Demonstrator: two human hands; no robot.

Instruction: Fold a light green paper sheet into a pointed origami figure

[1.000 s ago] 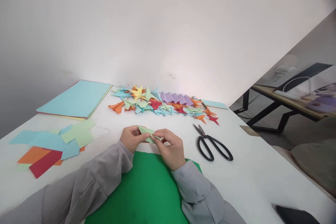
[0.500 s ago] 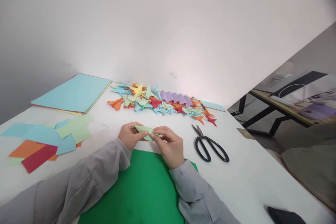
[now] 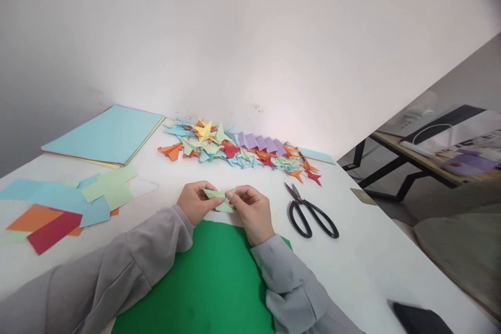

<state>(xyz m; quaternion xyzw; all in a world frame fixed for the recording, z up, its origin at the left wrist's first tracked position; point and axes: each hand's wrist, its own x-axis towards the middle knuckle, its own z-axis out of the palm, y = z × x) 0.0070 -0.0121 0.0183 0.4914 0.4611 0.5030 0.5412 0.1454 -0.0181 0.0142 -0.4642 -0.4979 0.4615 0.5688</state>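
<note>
A small piece of folded light green paper (image 3: 214,194) is held up between my two hands, above the far edge of a green sheet (image 3: 211,276). My left hand (image 3: 195,202) pinches its left side, thumb in front and fingers behind. With thumb and fingertips, my right hand (image 3: 252,211) pinches it at the right. Part of the paper is hidden by my fingers. Black-handled scissors (image 3: 307,211) lie slightly open to the right of my right hand, apart from it.
Folded paper shapes (image 3: 230,150) in several colours pile up along the wall. Cut paper pieces (image 3: 58,222) lie at left, below a stack of coloured sheets (image 3: 105,135). A dark flat object (image 3: 420,318) sits at lower right. Beyond the white table (image 3: 364,266) stands another table (image 3: 415,159).
My right fingers have shifted on the green paper, and a flap now stands up at its right side. My left hand keeps its pinch. The whole view has shifted slightly.
</note>
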